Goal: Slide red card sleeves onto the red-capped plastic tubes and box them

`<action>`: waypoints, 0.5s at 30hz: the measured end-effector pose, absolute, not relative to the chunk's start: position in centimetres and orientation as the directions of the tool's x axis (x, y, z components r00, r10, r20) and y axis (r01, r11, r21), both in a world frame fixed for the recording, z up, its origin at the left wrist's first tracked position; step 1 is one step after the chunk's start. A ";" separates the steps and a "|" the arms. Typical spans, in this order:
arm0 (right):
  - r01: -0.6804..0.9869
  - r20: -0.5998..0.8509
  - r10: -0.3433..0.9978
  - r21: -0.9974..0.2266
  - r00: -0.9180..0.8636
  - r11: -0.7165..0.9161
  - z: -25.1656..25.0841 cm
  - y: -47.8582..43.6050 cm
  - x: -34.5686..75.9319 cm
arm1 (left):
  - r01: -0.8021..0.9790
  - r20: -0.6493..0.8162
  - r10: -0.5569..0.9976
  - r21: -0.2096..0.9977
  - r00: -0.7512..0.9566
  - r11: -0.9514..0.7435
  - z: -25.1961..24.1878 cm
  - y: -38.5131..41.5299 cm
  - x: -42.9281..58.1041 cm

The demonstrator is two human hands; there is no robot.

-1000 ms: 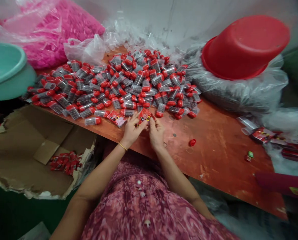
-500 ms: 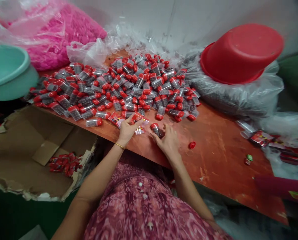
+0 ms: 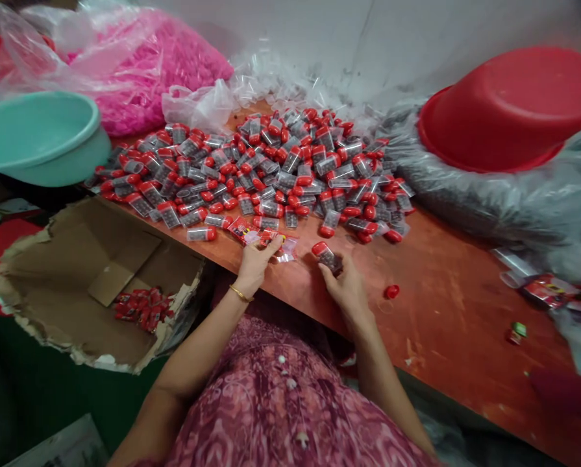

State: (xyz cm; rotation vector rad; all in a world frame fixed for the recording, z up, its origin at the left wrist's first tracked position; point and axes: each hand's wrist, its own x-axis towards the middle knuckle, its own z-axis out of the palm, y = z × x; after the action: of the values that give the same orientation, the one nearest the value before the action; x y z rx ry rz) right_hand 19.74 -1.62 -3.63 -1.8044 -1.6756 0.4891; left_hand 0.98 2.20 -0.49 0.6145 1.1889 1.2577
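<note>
My left hand (image 3: 254, 264) pinches a small red printed plastic packet (image 3: 288, 249) with a clear end, just above the tabletop. Beside it lies another red printed packet (image 3: 241, 229), partly overlapped. In my right hand (image 3: 349, 285), fingers are closed around a small clear tube with a red cap (image 3: 323, 250); its dark filling shows through, and its lower end is hidden by the fingers. A big heap of similar red-capped tubes (image 3: 271, 168) spreads beyond both hands. To the right of my right hand rests a loose red cap (image 3: 392, 292).
A torn cardboard box (image 3: 71, 272) with red packets (image 3: 145, 307) sits below the table's left edge. Around the heap stand a turquoise basin (image 3: 37, 139), a bag of pink pieces (image 3: 173, 61) and a red tub (image 3: 509, 110) on a filled plastic bag. A small green-and-red item (image 3: 517, 332) lies right.
The view has turned slightly left, so things sit further right. Both hands keep their holds; the packet now lies lower and flatter in my left fingers.
</note>
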 end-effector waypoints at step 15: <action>0.421 0.079 0.995 -0.906 0.054 0.049 -2.1 -4.2 19.2 | -0.320 -0.451 0.890 0.834 0.070 0.449 -0.8 -0.5 1.1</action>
State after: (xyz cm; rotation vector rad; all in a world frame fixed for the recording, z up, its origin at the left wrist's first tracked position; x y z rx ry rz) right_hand 19.18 -4.20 -2.07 -1.4981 -1.4929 0.8706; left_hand 1.08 -0.51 -0.79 0.6205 1.1581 1.0036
